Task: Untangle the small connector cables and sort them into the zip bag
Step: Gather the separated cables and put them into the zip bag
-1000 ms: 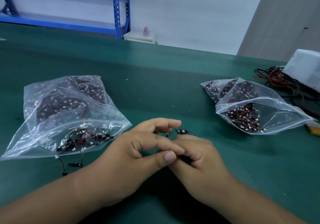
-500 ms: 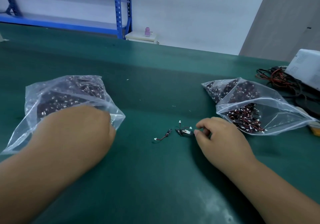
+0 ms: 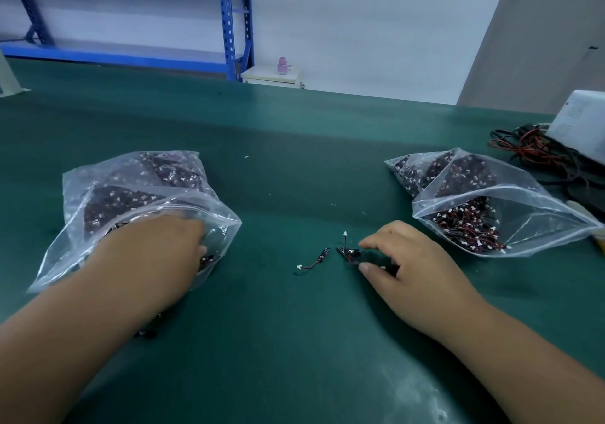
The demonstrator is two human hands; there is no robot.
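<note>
Two clear zip bags of small red-and-black connector cables lie open on the green table. My left hand [image 3: 157,253] reaches into the mouth of the left zip bag [image 3: 108,194]; its fingertips are blurred behind the plastic. My right hand [image 3: 412,266] pinches a small tangled bunch of connector cables [image 3: 348,254] between thumb and forefinger on the table. One single cable [image 3: 311,261] lies loose just left of that bunch. Another loose cable [image 3: 145,333] shows beside my left forearm. The right zip bag [image 3: 530,214] lies beyond my right hand.
A white device [image 3: 579,122] and a heap of thicker red and black wires [image 3: 537,155] sit at the table's far right edge. Blue shelving [image 3: 229,24] and a small white cabinet [image 3: 271,76] stand behind the table.
My hands, joined at the table's middle a second ago, have separated. The left went over and then into the left bag. The right stayed by the small bunch of cables and pinches it.
</note>
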